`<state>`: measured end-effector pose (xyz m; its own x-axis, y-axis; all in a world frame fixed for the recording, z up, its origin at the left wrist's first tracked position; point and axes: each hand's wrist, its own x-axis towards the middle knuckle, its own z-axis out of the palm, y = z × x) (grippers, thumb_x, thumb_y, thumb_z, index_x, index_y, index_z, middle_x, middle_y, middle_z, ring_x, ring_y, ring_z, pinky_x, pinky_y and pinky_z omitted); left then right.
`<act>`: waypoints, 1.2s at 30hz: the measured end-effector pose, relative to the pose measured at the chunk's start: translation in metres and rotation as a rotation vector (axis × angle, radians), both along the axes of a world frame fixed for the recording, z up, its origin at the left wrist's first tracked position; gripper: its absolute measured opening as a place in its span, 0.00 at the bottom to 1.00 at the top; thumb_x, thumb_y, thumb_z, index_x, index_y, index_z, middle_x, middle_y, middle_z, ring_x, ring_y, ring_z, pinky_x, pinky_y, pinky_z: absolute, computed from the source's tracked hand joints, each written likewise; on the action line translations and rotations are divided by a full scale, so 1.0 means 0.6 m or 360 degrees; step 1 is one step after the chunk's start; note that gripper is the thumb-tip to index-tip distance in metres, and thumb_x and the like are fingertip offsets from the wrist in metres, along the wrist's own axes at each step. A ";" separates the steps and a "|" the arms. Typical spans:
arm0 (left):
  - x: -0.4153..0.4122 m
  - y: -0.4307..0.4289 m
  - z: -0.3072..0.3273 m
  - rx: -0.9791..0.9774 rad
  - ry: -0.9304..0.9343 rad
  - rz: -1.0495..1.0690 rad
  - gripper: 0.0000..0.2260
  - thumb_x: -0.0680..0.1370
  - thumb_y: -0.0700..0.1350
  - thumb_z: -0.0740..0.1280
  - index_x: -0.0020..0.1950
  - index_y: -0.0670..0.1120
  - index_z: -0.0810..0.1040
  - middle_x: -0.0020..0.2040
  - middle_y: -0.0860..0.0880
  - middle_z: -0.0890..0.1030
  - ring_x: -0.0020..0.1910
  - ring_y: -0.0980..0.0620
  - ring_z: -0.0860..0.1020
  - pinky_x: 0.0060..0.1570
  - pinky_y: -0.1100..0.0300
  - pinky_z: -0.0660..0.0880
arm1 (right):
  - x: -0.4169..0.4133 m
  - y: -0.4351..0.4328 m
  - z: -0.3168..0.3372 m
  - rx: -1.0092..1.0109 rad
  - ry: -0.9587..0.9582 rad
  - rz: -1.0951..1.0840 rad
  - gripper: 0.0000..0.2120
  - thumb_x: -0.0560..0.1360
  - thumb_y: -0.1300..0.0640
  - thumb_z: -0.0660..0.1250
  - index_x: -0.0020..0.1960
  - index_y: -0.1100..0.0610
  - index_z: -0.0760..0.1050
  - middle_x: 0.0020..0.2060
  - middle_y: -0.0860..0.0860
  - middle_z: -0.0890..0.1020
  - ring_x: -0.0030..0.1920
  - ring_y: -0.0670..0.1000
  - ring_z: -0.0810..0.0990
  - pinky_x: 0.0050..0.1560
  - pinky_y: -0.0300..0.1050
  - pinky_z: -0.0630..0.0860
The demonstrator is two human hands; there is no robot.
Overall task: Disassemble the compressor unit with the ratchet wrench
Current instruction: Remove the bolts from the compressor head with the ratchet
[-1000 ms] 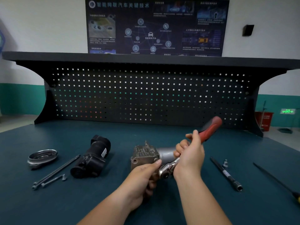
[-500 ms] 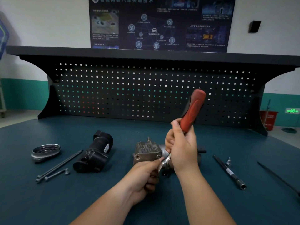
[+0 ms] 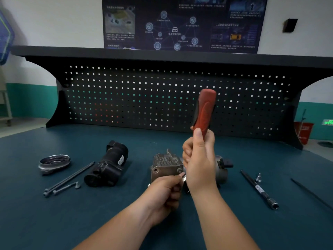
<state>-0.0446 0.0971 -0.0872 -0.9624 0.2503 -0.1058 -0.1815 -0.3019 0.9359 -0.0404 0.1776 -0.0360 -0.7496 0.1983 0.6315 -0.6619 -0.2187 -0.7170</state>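
One swing of the ratchet wrench (image 3: 205, 112) has brought its handle upright over the compressor unit (image 3: 166, 166).

Within a second the red handle has risen from low on the unit's right to nearly vertical above its near right corner. The right hand (image 3: 200, 163) is wrapped round the handle's lower part. The left hand (image 3: 165, 192), fingers curled, pinches the mostly hidden wrench head at the unit's front face. The unit has not shifted; the black motor housing (image 3: 108, 166) and long bolts (image 3: 70, 177) lie to its left and an extension bar (image 3: 259, 189) to its right. This looks like a loosening stroke on a front fastener, which cannot be seen to be free yet.
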 end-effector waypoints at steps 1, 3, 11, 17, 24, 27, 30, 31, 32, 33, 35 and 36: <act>0.000 -0.001 -0.001 -0.0002 0.0000 -0.0009 0.21 0.76 0.36 0.59 0.22 0.48 0.72 0.24 0.54 0.63 0.21 0.59 0.58 0.24 0.66 0.51 | -0.001 -0.001 -0.002 0.0030 0.0041 -0.0004 0.10 0.75 0.45 0.56 0.47 0.51 0.67 0.25 0.41 0.67 0.26 0.41 0.64 0.28 0.33 0.63; 0.000 -0.001 -0.001 0.0009 -0.0012 -0.0011 0.20 0.76 0.38 0.59 0.24 0.49 0.71 0.25 0.54 0.63 0.21 0.59 0.59 0.25 0.65 0.51 | -0.003 -0.002 -0.004 0.0122 0.0109 -0.0048 0.09 0.74 0.45 0.58 0.47 0.50 0.69 0.26 0.41 0.68 0.26 0.41 0.64 0.29 0.37 0.63; 0.001 -0.004 0.001 -0.0197 -0.0041 -0.0032 0.16 0.76 0.40 0.59 0.28 0.50 0.68 0.25 0.53 0.65 0.22 0.59 0.60 0.23 0.67 0.53 | 0.003 -0.006 -0.008 0.0470 0.0257 0.0126 0.10 0.70 0.42 0.66 0.46 0.48 0.76 0.28 0.41 0.72 0.28 0.40 0.68 0.30 0.31 0.66; -0.002 -0.004 0.006 -0.0056 -0.0070 0.0058 0.16 0.76 0.43 0.65 0.28 0.49 0.69 0.22 0.54 0.63 0.18 0.60 0.58 0.19 0.70 0.51 | -0.006 0.012 0.005 -0.0692 -0.0176 0.0116 0.08 0.77 0.48 0.61 0.45 0.53 0.73 0.24 0.43 0.68 0.22 0.41 0.63 0.20 0.33 0.61; -0.003 -0.002 0.006 0.0005 -0.0068 0.0023 0.15 0.76 0.47 0.66 0.31 0.50 0.66 0.22 0.55 0.62 0.18 0.61 0.57 0.19 0.70 0.50 | -0.021 0.036 0.002 -0.1333 -0.0585 -0.0167 0.12 0.80 0.46 0.57 0.43 0.52 0.71 0.21 0.42 0.66 0.20 0.43 0.62 0.20 0.34 0.59; -0.002 -0.001 0.004 0.0008 -0.0049 0.0025 0.15 0.76 0.47 0.66 0.31 0.50 0.66 0.23 0.55 0.63 0.19 0.60 0.58 0.19 0.69 0.51 | -0.020 0.032 0.003 -0.1223 -0.0550 -0.0169 0.12 0.80 0.47 0.56 0.43 0.51 0.71 0.21 0.42 0.65 0.21 0.42 0.62 0.20 0.34 0.59; -0.001 -0.002 0.005 -0.0021 -0.0107 0.0015 0.13 0.75 0.48 0.66 0.32 0.49 0.67 0.23 0.54 0.64 0.19 0.59 0.59 0.19 0.69 0.53 | -0.013 0.023 0.006 -0.0997 -0.0435 -0.0169 0.13 0.81 0.48 0.54 0.43 0.51 0.72 0.22 0.42 0.65 0.21 0.42 0.62 0.21 0.34 0.60; 0.000 -0.002 0.006 -0.0043 -0.0134 0.0009 0.13 0.75 0.48 0.66 0.33 0.49 0.68 0.23 0.54 0.64 0.19 0.59 0.59 0.19 0.69 0.53 | -0.010 0.019 0.006 -0.0916 -0.0388 -0.0174 0.13 0.81 0.48 0.54 0.44 0.51 0.72 0.22 0.42 0.65 0.22 0.42 0.62 0.21 0.34 0.60; 0.000 -0.002 0.006 -0.0062 -0.0155 0.0002 0.12 0.75 0.48 0.66 0.33 0.49 0.69 0.23 0.54 0.64 0.19 0.59 0.60 0.19 0.69 0.53 | -0.008 0.016 0.006 -0.0841 -0.0335 -0.0176 0.12 0.81 0.49 0.54 0.44 0.51 0.73 0.23 0.42 0.65 0.22 0.42 0.62 0.21 0.34 0.60; 0.000 -0.003 0.007 -0.0075 -0.0167 -0.0004 0.12 0.75 0.49 0.66 0.33 0.49 0.69 0.24 0.54 0.65 0.19 0.59 0.60 0.19 0.69 0.53 | -0.006 0.014 0.005 -0.0772 -0.0282 -0.0170 0.12 0.81 0.49 0.55 0.44 0.51 0.74 0.23 0.42 0.66 0.22 0.42 0.62 0.21 0.34 0.60; 0.000 -0.002 0.007 -0.0091 -0.0164 -0.0006 0.14 0.75 0.49 0.65 0.31 0.49 0.70 0.24 0.54 0.65 0.20 0.59 0.61 0.19 0.69 0.52 | -0.004 0.012 0.004 -0.0641 -0.0181 -0.0127 0.11 0.81 0.50 0.56 0.45 0.51 0.75 0.23 0.42 0.66 0.22 0.42 0.62 0.21 0.34 0.60; 0.000 -0.002 0.007 -0.0103 -0.0153 -0.0006 0.15 0.76 0.49 0.65 0.29 0.50 0.70 0.24 0.54 0.65 0.20 0.59 0.61 0.20 0.69 0.52 | -0.003 0.011 0.003 -0.0561 -0.0136 -0.0097 0.11 0.80 0.48 0.57 0.46 0.51 0.75 0.23 0.42 0.66 0.23 0.41 0.62 0.22 0.34 0.60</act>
<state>-0.0446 0.0957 -0.0830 -0.9461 0.2433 -0.2137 -0.2722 -0.2403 0.9317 -0.0424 0.1839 -0.0341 -0.7766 0.4386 0.4523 -0.6225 -0.4239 -0.6578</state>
